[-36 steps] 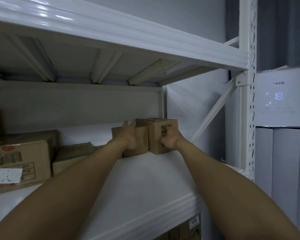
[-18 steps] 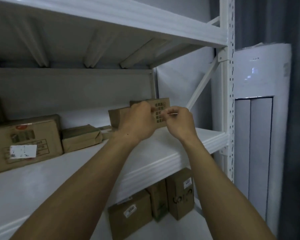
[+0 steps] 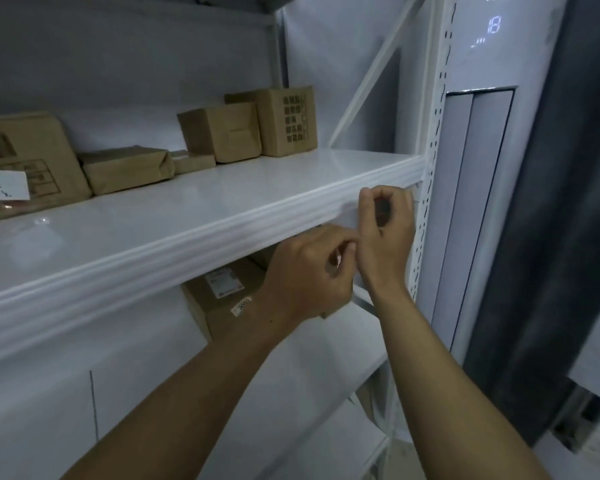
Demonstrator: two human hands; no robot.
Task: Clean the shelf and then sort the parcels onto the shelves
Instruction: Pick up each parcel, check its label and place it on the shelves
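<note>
White metal rack against a pale grey wall (image 3: 118,64). I'm viewing the upper shelf (image 3: 187,206) from slightly above its top. To the right is the rack's post (image 3: 432,133) w/ rows of holes and a slanted brace (image 3: 371,74) behind it. Further right are a tall white AC unit (image 3: 492,81) showing "18" and a dark curtain (image 3: 568,202) at the far right.

The parcels sit in a row along the far side of the shelf. From the left:
- a big box (image 3: 25,150) w/ a white label (image 3: 0,183) on its near face
- a flat paper-wrapped parcel (image 3: 127,168) just beside it
- a thin small box (image 3: 193,162)
- a mid-size box (image 3: 226,131)
- a taller box (image 3: 288,121) w/ a printed grid, at the right end

The mid-size and taller boxes stand side by side, touching or nearly so.

Both hands are raised in front of the shelf's front edge (image 3: 153,261), near the post. The L hand (image 3: 309,271) has its back toward me and its fingers curled in; I see nothing in it. The R hand (image 3: 385,237) is just above and right of it, fingers and thumb bunched together. I see nothing held there either, and can't tell if it touches the edge. The hands meet, or nearly meet, at the L knuckles.

On the lower shelf (image 3: 291,375) sits a labelled box (image 3: 222,299), partly hidden behind the L hand.
</note>
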